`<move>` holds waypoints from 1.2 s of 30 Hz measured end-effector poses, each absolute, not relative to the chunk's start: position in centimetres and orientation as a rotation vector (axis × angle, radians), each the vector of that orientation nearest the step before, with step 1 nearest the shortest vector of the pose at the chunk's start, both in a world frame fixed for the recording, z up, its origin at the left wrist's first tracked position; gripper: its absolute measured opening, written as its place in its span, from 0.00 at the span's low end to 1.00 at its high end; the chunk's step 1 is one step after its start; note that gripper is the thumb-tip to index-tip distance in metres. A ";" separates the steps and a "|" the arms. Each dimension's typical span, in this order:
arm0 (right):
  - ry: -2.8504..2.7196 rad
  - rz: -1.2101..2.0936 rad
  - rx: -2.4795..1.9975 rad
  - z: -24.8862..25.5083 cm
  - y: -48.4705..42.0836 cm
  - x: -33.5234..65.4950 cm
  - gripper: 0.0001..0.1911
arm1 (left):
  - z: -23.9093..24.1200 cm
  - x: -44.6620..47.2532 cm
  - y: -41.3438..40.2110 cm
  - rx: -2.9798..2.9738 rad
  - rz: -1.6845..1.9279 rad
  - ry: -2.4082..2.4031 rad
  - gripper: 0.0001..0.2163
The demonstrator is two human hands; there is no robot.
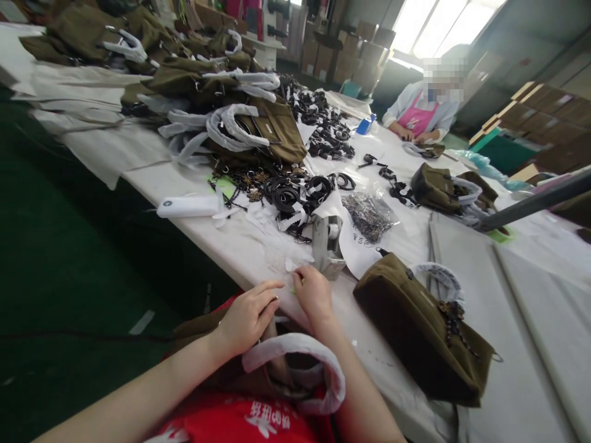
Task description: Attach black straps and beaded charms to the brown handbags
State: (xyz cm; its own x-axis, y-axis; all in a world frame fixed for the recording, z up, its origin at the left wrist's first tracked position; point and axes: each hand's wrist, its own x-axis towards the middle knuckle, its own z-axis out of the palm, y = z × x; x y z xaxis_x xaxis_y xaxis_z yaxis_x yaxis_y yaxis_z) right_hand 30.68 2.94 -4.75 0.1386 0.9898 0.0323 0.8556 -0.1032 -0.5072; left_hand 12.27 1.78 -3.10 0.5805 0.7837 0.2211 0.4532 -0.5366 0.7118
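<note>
My left hand (249,314) and my right hand (313,292) meet at the near edge of the white table (258,246), fingers curled together in a pinch around a small pale piece I cannot make out. A brown bag with a white foam-wrapped handle (300,369) lies in my lap, just under both wrists. Right behind my right hand stands a grey tape dispenser (327,243). An olive-brown handbag (425,326) with a wrapped handle and a dark chain lies on the table to my right.
Heaps of olive bags (207,92) and black straps (323,129) cover the far table. A clear packet of small metal parts (369,215) and a white power bank (187,206) lie nearby. Another person in a pink apron (420,117) works at the far end. Green floor on the left.
</note>
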 end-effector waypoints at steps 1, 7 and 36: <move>-1.776 0.466 -1.985 -4.6 2.5 30.9 0.09 | -3.2 12.7 2.0 2.232 0.692 0.975 0.13; -1.784 0.475 -1.805 -3.3 -1.3 33.3 0.11 | -4.1 15.7 4.0 2.325 0.520 0.940 0.13; -1.452 0.623 -1.850 0.3 -4.7 26.2 0.16 | -2.7 9.4 2.2 1.845 0.853 0.995 0.14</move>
